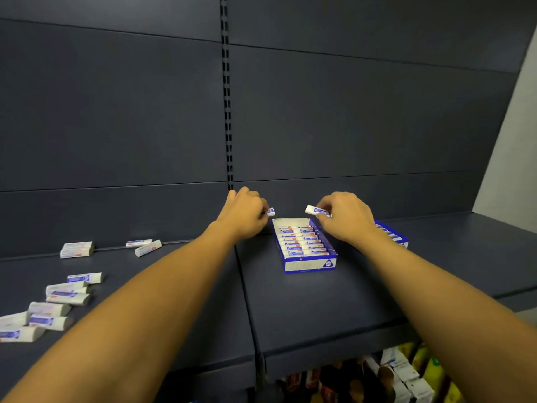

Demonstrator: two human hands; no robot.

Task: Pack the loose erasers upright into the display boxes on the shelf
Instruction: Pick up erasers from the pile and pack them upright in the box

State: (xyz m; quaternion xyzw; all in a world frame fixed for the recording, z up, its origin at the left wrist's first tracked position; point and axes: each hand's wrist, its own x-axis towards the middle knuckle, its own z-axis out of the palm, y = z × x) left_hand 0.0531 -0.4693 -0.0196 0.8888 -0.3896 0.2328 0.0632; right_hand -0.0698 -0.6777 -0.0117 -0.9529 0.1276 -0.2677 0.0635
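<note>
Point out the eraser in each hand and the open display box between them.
Left-hand eraser [269, 212]: head view, blue-printed end showing past the fingers.
Right-hand eraser [311, 210]: head view, bare white end.
Display box [310, 265]: head view, front wall.

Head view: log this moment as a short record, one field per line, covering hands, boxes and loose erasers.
left hand: left hand pinches an eraser just left of the open box's far end
right hand: right hand pinches another eraser above the box's far end
open box: display box, rows of erasers inside, far end unfilled
second box: second box, mostly hidden behind the right wrist
loose erasers: scattered flat on the shelf at left
</note>
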